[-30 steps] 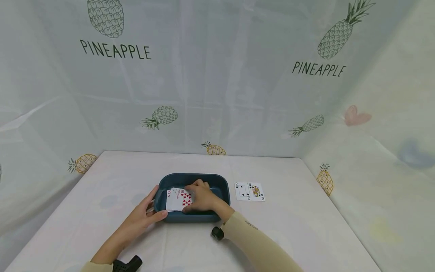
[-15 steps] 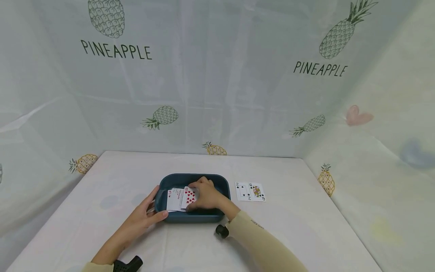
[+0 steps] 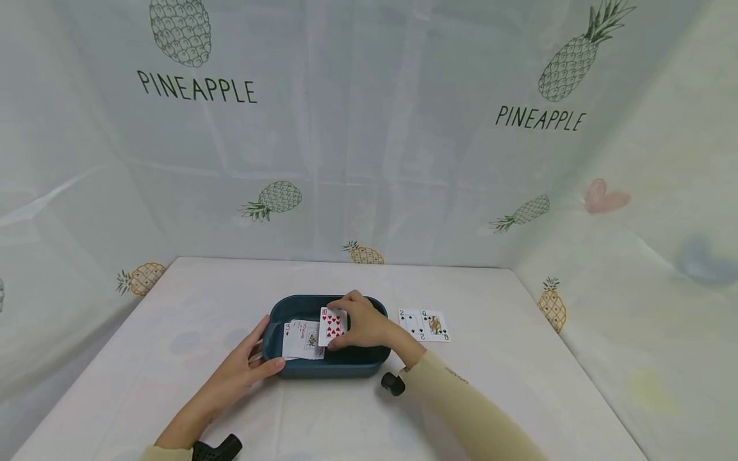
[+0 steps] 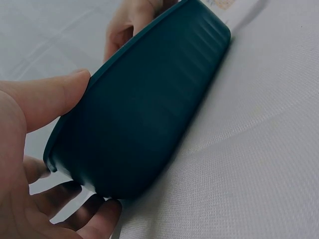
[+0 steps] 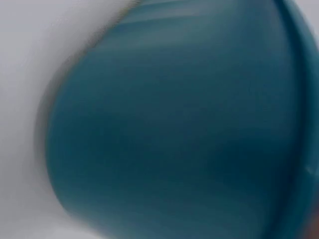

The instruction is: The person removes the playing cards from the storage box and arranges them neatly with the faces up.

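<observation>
In the head view my right hand (image 3: 369,322) pinches a playing card (image 3: 331,327) with red hearts between thumb and fingers, over the blue tray (image 3: 331,371). Other cards (image 3: 295,340) lie overlapped in the tray's left part, a face card's picture showing at their right. My left hand (image 3: 248,360) holds the tray's left end. The left wrist view shows its thumb on the rim of the tray (image 4: 134,109) and its fingers curled against the end wall. The right wrist view is filled by the tray's outer wall (image 5: 169,119); the card is hidden there.
A two of spades (image 3: 410,324) and a queen of spades (image 3: 435,325) lie face up on the white cloth-covered table (image 3: 507,384), right of the tray. A pineapple-print sheet (image 3: 369,128) hangs behind and at both sides.
My right hand has lifted the hearts card off the other cards and moved it right, uncovering a face card. My left hand and the tray have stayed put.
</observation>
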Demonstrator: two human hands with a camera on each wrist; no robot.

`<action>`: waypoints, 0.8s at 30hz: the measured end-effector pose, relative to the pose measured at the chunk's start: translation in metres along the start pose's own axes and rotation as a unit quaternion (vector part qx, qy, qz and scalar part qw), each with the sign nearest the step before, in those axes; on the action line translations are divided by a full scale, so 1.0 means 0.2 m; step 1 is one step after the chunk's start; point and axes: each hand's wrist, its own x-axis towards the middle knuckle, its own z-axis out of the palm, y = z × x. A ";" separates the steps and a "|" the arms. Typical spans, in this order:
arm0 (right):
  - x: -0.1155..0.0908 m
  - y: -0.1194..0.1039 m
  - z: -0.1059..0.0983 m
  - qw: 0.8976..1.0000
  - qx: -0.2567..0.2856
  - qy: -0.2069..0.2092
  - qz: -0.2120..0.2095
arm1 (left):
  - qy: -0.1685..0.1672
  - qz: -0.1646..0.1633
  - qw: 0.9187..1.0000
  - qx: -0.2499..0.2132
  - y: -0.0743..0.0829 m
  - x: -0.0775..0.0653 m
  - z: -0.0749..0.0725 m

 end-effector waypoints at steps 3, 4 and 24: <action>-0.03 0.01 -0.04 1.000 0.005 -0.008 -0.002 | 0.001 0.003 1.000 0.000 0.00 0.00 0.00; -0.04 0.01 -0.06 1.000 0.010 -0.010 -0.003 | 0.001 0.005 1.000 0.000 0.00 0.00 0.00; -0.30 0.23 -0.39 0.999 0.019 0.002 0.032 | 0.002 -0.002 1.000 -0.003 0.00 -0.01 0.00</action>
